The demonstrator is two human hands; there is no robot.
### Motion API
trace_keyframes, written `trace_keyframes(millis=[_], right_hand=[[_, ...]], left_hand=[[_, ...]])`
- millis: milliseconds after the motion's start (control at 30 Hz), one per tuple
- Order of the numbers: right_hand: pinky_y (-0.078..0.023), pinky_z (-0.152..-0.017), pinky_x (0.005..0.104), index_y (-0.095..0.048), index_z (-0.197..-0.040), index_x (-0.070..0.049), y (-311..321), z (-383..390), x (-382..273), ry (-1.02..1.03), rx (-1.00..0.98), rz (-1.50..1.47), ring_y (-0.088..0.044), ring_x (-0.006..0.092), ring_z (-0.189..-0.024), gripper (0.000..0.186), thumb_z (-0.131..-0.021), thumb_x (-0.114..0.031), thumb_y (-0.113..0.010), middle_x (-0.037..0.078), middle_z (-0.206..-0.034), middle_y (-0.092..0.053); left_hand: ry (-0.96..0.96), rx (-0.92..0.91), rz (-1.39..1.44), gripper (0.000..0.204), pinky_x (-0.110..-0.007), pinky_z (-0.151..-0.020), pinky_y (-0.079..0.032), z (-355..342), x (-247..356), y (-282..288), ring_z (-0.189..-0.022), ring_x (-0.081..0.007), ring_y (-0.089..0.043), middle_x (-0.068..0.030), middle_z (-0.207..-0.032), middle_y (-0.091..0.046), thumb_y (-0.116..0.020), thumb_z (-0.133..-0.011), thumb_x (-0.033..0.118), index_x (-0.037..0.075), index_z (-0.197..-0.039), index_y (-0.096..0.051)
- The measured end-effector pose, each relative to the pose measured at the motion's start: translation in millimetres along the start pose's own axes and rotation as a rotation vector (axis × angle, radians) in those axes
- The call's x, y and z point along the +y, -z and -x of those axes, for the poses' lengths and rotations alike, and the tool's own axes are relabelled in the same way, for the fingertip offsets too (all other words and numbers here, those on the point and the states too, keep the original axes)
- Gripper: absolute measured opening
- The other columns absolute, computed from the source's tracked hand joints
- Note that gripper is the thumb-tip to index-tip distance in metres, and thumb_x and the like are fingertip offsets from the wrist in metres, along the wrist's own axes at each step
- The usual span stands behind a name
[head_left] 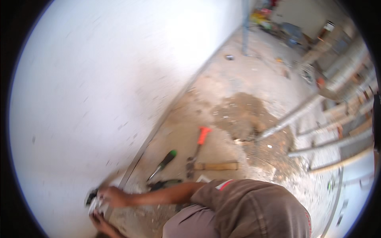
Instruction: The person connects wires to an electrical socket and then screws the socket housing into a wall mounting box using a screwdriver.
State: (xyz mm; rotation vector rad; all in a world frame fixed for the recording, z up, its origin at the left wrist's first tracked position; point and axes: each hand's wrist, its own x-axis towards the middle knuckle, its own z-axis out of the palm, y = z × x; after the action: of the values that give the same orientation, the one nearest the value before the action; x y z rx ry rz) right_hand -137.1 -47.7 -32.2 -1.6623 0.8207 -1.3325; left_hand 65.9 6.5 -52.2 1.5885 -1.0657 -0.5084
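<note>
At the foot of the white wall [79, 119], a small white fitting [95, 204] with a dark part [90, 197] sits between my hands, its details blurred. My right hand [113, 196] has its fingers closed on the fitting from above. My left hand [103, 225] grips it from below, partly out of clear sight. On the floor nearby lie a green-and-black screwdriver [166, 160], a tool with an orange grip [203, 135], a wooden-handled tool [216, 166] and a dark tool [160, 184].
The concrete floor [210, 75] has a patch of brown dirt [242, 111]. Long poles and boards [337, 71] fill the right side. A blue upright pole [245, 35] stands by the wall, with a grey-blue object [291, 33] and clutter at the back.
</note>
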Motion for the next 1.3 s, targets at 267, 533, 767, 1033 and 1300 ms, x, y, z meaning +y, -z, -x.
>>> trace_keyframes(millis=[267, 533, 767, 1033, 1300], right_hand=[[-0.045, -0.068, 0.0447, -0.055, -0.091, 0.000, 52.7, 3.9, -3.6, 0.047, 0.050, 0.057, -0.059, 0.0391, -0.080, 0.020, -0.078, -0.008, -0.068, 0.020, -0.082, -0.059], [-0.045, -0.065, 0.0443, -0.055, -0.089, 0.000, 34.1, -9.6, -4.8, 0.066, 0.081, 0.119, -0.060, 0.0388, -0.077, 0.023, -0.073, -0.008, -0.069, 0.019, -0.081, -0.059], [-0.046, -0.068, 0.0455, -0.056, -0.089, -0.001, 32.5, -5.8, 0.5, 0.052, 0.100, 0.124, -0.060, 0.0398, -0.081, 0.024, -0.071, -0.009, -0.070, 0.019, -0.083, -0.059], [-0.046, -0.071, 0.0446, -0.056, -0.092, 0.000, 35.7, -3.5, -9.7, 0.022, 0.064, 0.142, -0.060, 0.0397, -0.082, 0.027, -0.072, -0.011, -0.071, 0.019, -0.084, -0.060], [-0.045, -0.068, 0.0452, -0.056, -0.086, -0.001, 33.0, -3.9, -11.3, 0.058, 0.117, 0.107, -0.060, 0.0392, -0.078, 0.023, -0.073, -0.016, -0.068, 0.018, -0.079, -0.061]], left_hand=[[-0.205, -0.121, -0.098, 0.044, -0.040, -0.066, -0.053, 25.5, 83.3, -50.5, -0.073, -0.0297, -0.061, -0.0239, -0.092, -0.064, -0.063, -0.093, 0.031, -0.010, -0.108, -0.060], [-0.301, -0.075, -0.117, 0.042, -0.039, -0.063, -0.052, 9.1, 72.4, -43.0, -0.068, -0.0278, -0.061, -0.0220, -0.080, -0.065, -0.066, -0.091, 0.031, -0.009, -0.103, -0.062], [-0.276, -0.073, -0.023, 0.039, -0.040, -0.066, -0.053, 15.1, 69.7, -46.1, -0.070, -0.0282, -0.061, -0.0217, -0.085, -0.065, -0.066, -0.091, 0.026, -0.010, -0.104, -0.062], [-0.284, -0.050, -0.008, 0.034, -0.039, -0.072, -0.052, 7.1, 55.2, -44.1, -0.079, -0.0283, -0.060, -0.0216, -0.089, -0.064, -0.066, -0.090, 0.020, -0.012, -0.102, -0.062], [-0.281, -0.128, 0.028, 0.037, -0.038, -0.074, -0.052, 7.1, 56.8, -37.9, -0.080, -0.0278, -0.059, -0.0214, -0.091, -0.064, -0.066, -0.091, 0.023, -0.013, -0.102, -0.062]])
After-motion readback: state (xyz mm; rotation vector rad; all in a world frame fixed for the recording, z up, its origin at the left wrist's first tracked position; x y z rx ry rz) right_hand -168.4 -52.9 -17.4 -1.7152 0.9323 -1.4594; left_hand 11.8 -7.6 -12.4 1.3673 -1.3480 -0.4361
